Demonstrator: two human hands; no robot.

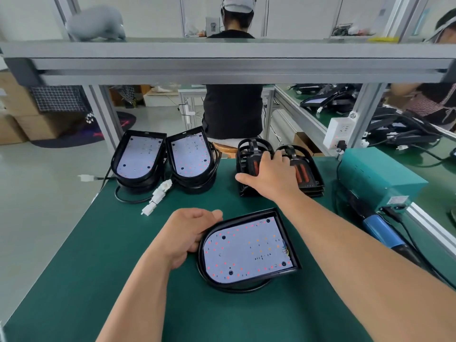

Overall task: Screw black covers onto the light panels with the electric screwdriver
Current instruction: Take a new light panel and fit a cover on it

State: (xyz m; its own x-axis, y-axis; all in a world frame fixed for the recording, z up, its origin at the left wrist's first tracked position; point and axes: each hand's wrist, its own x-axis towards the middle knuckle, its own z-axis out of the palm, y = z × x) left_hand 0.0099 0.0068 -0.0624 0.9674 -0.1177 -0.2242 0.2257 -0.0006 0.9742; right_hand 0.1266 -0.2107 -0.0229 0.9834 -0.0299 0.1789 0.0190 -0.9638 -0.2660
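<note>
Our right hand [269,174] lies over the black covers [309,176] stacked at centre right. Its fingertips vanish among the ribs, so we cannot tell whether it grips one. Our left hand [190,233] curls round the rounded end of the light panel [246,248] at lower centre. Our forearm hides the tip of the electric screwdriver [382,233]. Beyond the green mat [123,267], a person [232,109] sits facing away.

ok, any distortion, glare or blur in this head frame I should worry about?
Head view: wide-angle bowing, the shelf rail curves and the table edges splay; even light, only a soft shadow under the left hand; the near light panel is sharp but its board looks washed-out bluish white; the grey object on the shelf is smeared.
</note>
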